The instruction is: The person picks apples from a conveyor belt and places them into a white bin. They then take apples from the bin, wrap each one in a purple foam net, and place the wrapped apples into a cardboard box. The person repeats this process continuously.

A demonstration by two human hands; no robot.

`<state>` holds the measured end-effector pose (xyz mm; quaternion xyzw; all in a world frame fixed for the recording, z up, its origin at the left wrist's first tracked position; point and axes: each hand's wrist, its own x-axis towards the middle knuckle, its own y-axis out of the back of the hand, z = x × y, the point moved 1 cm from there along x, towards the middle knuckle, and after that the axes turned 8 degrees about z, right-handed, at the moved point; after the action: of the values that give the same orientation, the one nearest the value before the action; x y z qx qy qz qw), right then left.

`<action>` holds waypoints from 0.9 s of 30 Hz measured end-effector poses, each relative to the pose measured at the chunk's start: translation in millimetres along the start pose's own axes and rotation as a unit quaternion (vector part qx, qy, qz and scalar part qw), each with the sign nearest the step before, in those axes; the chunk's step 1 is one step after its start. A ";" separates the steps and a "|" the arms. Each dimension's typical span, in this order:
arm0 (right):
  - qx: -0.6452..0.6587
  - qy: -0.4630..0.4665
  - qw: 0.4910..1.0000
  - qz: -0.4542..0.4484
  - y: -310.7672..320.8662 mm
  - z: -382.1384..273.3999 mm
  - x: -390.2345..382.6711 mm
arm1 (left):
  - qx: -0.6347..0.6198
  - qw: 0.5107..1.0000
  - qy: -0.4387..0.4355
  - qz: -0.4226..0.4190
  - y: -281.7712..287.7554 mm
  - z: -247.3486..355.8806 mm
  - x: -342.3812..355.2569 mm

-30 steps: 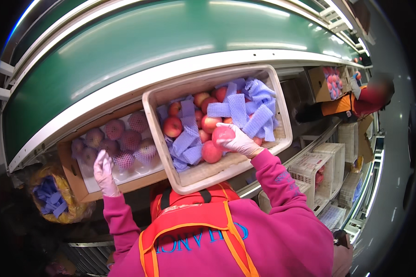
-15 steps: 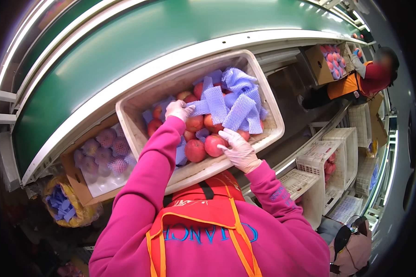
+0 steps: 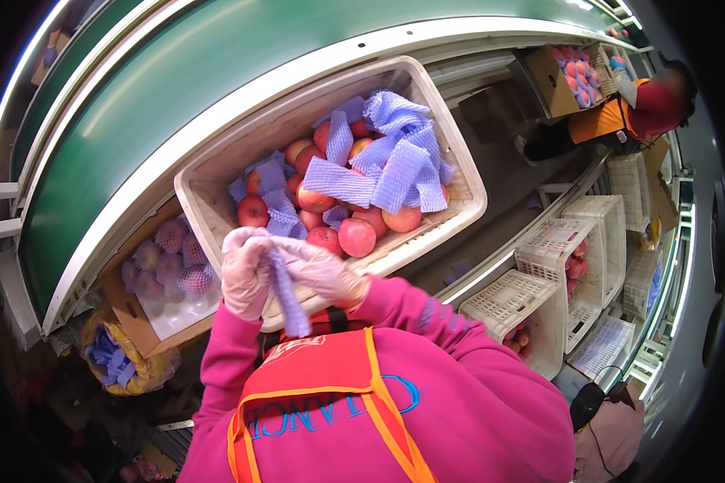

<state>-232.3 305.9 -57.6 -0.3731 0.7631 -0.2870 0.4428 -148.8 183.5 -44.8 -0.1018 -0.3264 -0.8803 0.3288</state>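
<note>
Both my gloved hands meet over the near left rim of a white plastic crate. My left hand and my right hand have their fingers closed on one purple foam net sleeve, whose free end hangs down between them. Whether anything sits inside the sleeve is hidden by my fingers. Inside the crate lie several red apples, with more loose foam sleeves heaped over them, mostly on the right side.
Left of the crate stands a cardboard box with net-wrapped apples. A yellow bag of foam sleeves is below it. A green conveyor curves behind. White crates stack at the right, and a co-worker stands farther off beside another apple box.
My left hand has drawn a foam sleeve out of the crate toward me. My right hand has left the apple it touched and joined the left at the sleeve.
</note>
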 end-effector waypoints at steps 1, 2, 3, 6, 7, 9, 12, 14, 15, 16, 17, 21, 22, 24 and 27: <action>-0.035 -0.007 0.999 -0.024 2.9 12.1 7.6 | 0.004 1.000 0.016 0.023 1.6 -5.4 -14.0; -0.070 -0.014 0.996 -0.048 4.4 20.5 11.8 | 0.008 0.998 0.033 0.045 3.7 -7.1 -25.8; -0.101 -0.023 0.994 0.015 2.7 26.5 10.2 | 0.068 0.996 0.007 0.052 6.3 -3.3 -32.0; -0.414 0.049 0.908 0.039 3.2 16.8 11.1 | -0.033 0.984 0.115 0.129 5.5 2.0 -49.7; -0.475 0.061 0.873 0.092 -8.5 6.7 8.9 | -0.112 0.970 0.168 0.136 5.1 2.4 -54.1; -0.428 0.078 0.898 0.071 -5.8 12.6 8.5 | -0.266 0.915 0.267 0.144 5.2 3.6 -60.1; -0.324 0.119 0.936 0.074 4.1 28.1 15.8 | -0.264 0.900 0.317 0.140 1.4 -23.4 -70.5; -0.260 0.136 0.950 0.105 7.9 33.8 21.5 | -0.325 0.867 0.378 -0.006 0.1 -23.0 -78.4; -0.245 0.199 0.947 0.066 3.7 26.7 15.6 | -0.298 0.888 0.351 -0.014 -0.3 -17.7 -80.1; -0.205 0.156 0.964 0.068 4.6 27.2 16.8 | -0.270 0.906 0.324 -0.022 -2.6 -12.4 -79.2; -0.165 0.114 0.977 0.070 5.3 28.1 19.9 | -0.293 0.899 0.323 0.041 -2.5 -9.6 -74.1; -0.069 0.117 0.989 0.053 23.8 13.6 20.9 | -0.582 0.728 0.361 0.039 2.2 10.6 -47.9; -0.059 0.144 0.987 0.030 23.0 9.3 19.6 | -0.547 0.727 0.412 -0.054 1.3 7.0 -55.8; 0.047 0.102 0.992 -0.064 19.8 -1.3 4.4 | -0.492 0.705 0.475 -0.190 -3.2 35.8 -43.3; 0.072 0.116 0.991 -0.012 25.3 8.5 11.0 | -0.587 0.735 0.331 0.074 -14.3 21.7 -43.7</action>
<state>-236.3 310.0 -85.9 -0.3136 0.7821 -0.3877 0.3737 -125.5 228.0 -52.6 -0.0003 0.3936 -0.8478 0.3554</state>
